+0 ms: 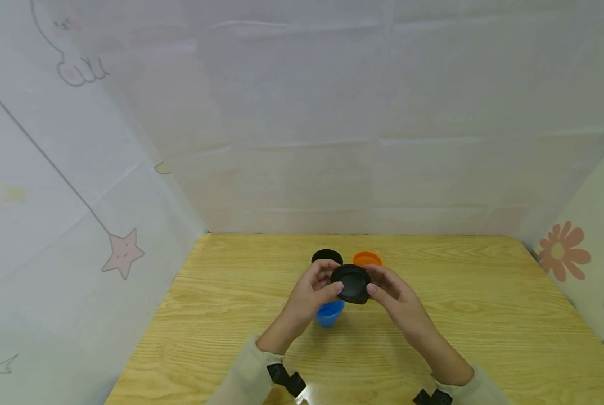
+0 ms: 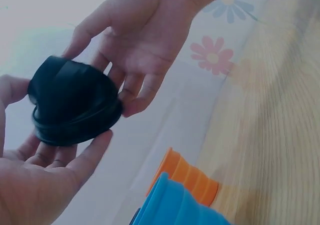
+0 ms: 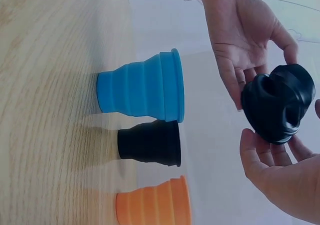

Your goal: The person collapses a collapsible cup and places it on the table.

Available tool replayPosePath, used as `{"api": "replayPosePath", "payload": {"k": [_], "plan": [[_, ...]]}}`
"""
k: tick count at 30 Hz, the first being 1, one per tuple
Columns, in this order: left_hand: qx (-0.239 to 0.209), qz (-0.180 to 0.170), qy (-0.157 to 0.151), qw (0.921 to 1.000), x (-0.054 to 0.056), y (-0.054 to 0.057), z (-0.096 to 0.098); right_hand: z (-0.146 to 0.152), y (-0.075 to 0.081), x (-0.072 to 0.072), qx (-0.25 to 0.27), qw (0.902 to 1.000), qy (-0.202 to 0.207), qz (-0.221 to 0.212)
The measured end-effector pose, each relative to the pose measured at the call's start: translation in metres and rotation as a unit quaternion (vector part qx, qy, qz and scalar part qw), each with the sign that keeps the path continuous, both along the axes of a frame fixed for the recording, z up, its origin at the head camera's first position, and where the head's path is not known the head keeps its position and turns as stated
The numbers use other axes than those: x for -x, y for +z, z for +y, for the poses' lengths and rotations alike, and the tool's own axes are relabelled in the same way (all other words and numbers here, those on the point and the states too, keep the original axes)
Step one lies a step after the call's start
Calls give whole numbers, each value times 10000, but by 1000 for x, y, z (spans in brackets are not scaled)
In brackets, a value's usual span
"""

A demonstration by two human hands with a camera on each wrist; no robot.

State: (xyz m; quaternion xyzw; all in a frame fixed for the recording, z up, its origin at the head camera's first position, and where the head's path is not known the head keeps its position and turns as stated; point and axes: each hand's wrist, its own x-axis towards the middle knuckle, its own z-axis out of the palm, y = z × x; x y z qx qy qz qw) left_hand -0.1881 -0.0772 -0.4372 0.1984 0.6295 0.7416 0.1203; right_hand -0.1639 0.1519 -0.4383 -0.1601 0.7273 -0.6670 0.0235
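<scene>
Both hands hold a black collapsible silicone cup (image 1: 352, 286) above the table, its opening tipped toward me in the head view. In the wrist views the walls of this cup (image 2: 72, 100) look dented and partly folded in. My left hand (image 1: 302, 298) grips its left side, thumb at the near rim and fingers behind. From the opposite side my right hand (image 1: 403, 306) pinches it between thumb and fingers. Below the hands a blue cup (image 1: 328, 318) stands upright on the table, partly covered by the left hand in the head view.
Farther back stand a second black cup (image 3: 150, 142) and an orange cup (image 3: 152, 205), both upright with ribbed walls. The wooden table (image 1: 221, 315) is bounded by pale printed sheets (image 1: 307, 169) at the back and sides.
</scene>
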Motion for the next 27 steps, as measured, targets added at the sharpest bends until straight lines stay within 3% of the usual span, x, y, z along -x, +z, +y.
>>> {"api": "replayPosePath", "payload": {"k": [5, 12, 16, 19, 23, 27], "plan": [[-578, -158, 178, 9980, 0, -2, 3, -1, -1, 0, 214, 9997, 73, 43], [-579, -122, 57, 9982, 0, -2, 5, -3, -2, -2, 219, 9995, 141, 170], [-30, 135, -239, 9996, 3, 0, -3, -3, -1, 0, 209, 9994, 151, 211], [384, 414, -646, 9963, 7, 2, -12, -2, -1, 3, 199, 9987, 316, 350], [543, 535, -1118, 9908, 10, 3, -19, 1, 0, 7, 183, 9967, 563, 547], [452, 481, -1249, 9900, 11, 2, -20, 1, 1, 8, 237, 9960, 643, 571]]}}
